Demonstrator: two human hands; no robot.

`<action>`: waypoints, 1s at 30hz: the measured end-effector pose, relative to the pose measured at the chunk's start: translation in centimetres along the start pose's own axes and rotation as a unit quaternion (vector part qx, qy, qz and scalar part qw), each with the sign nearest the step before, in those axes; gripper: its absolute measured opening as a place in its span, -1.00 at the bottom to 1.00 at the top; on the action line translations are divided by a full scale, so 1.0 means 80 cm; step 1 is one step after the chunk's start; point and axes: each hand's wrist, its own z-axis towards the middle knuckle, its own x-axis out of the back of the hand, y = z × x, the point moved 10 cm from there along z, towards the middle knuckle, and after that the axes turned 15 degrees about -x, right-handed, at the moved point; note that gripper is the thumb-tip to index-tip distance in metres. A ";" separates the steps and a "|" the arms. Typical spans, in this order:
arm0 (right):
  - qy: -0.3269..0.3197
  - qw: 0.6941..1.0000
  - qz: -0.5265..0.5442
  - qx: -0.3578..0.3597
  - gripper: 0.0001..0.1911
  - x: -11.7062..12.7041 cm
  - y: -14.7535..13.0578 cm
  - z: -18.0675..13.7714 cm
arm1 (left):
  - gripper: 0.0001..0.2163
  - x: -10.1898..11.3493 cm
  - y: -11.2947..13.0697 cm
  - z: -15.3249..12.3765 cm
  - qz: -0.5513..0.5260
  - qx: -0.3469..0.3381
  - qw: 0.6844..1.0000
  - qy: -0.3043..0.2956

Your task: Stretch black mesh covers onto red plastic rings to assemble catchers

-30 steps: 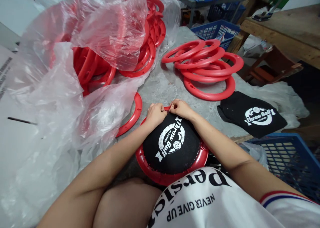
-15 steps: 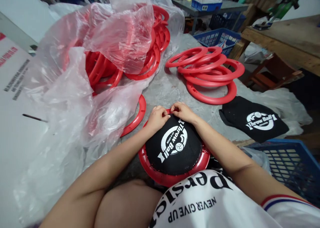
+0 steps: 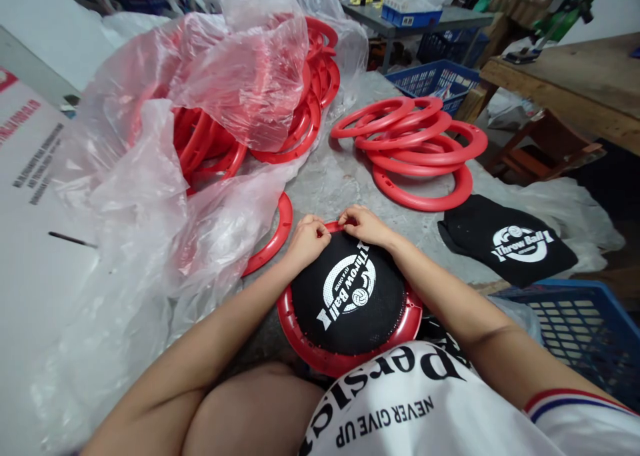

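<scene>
Head view, red-rimmed disc (image 3: 349,296), lettering (image 3: 340,301) running diagonally

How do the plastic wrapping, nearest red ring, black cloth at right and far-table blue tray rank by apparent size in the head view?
Largest to smallest:
Plastic wrapping
Nearest red ring
Black cloth
Blue tray
</scene>
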 end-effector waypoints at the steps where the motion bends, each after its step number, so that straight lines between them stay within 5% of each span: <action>1: -0.012 1.000 -0.016 0.012 -0.81 -0.001 -0.008 0.002 | -0.89 0.000 -0.002 0.001 -0.011 0.003 1.000 0.003; 9: -0.119 0.988 -0.100 -0.003 -0.94 -0.029 -0.028 0.018 | -0.88 0.002 -0.003 0.001 -0.024 0.005 0.999 0.025; 17: -0.038 0.999 -0.020 -0.009 -0.90 -0.029 -0.008 0.016 | -0.86 0.004 -0.002 0.001 -0.017 -0.006 0.999 0.045; 30: -0.017 1.000 -0.016 -0.007 -0.89 -0.029 -0.005 0.013 | -0.89 0.003 -0.008 0.002 -0.017 0.013 0.999 0.046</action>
